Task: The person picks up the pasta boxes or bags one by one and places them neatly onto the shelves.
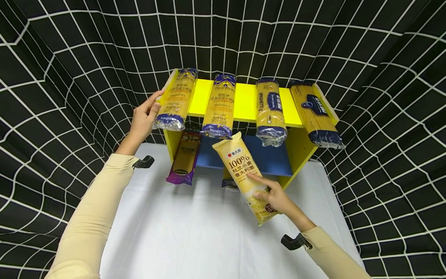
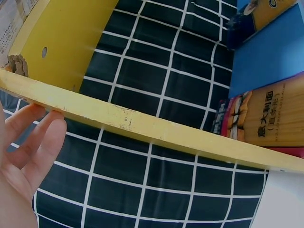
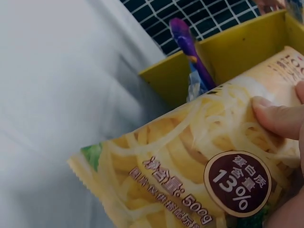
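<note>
My right hand point(image 1: 275, 197) holds a pale yellow pack of pasta point(image 1: 240, 166), tilted, in front of the shelf's lower level. In the right wrist view the thumb point(image 3: 275, 116) lies across the pack's printed face. My left hand point(image 1: 144, 116) is at the left side of the yellow shelf point(image 1: 244, 106), beside a spaghetti pack point(image 1: 177, 97). The left wrist view shows its fingertips point(image 2: 54, 126) touching the outer edge of the shelf's side panel point(image 2: 118, 116), with the fingers fairly straight and nothing held.
More spaghetti packs lie along the top: one mid-left point(image 1: 219, 104), a blue-labelled one point(image 1: 270, 108) and another at the right end point(image 1: 315, 112). A purple-ended pack point(image 1: 184, 159) sits below on the left; another pack point(image 1: 229, 182) is partly hidden behind the held one. Black grid cloth point(image 1: 223, 35) surrounds the white table point(image 1: 174, 224).
</note>
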Motion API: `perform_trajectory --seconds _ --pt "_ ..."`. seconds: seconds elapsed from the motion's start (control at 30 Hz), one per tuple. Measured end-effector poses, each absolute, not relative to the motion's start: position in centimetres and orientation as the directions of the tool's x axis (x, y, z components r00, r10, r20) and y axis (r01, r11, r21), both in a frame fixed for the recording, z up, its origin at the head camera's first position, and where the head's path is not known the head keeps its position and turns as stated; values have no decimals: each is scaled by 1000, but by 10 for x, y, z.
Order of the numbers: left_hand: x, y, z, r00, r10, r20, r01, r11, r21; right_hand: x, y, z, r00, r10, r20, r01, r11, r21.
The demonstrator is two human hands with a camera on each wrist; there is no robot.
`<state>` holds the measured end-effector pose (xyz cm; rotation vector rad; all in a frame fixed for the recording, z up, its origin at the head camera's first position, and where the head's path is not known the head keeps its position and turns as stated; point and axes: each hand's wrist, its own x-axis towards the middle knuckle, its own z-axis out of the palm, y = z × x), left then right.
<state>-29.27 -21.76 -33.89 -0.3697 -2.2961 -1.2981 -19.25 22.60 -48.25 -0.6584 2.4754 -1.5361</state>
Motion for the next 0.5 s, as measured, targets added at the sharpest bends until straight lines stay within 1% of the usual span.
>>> perform_trajectory --seconds 0.13,0.37,0.5 --pt "-295 -219 -340 -846 4 533 459 515 724 -195 232 -488 -905 -415 97 -257 350 -901" --pt "-320 -231 -362 -847 -5 531 452 520 725 -200 240 -499 -937 -347 36 -142 286 -948" --pt "-323 -234 -365 -847 -9 531 445 531 721 -202 242 -504 -947 -321 17 -98 240 -966"
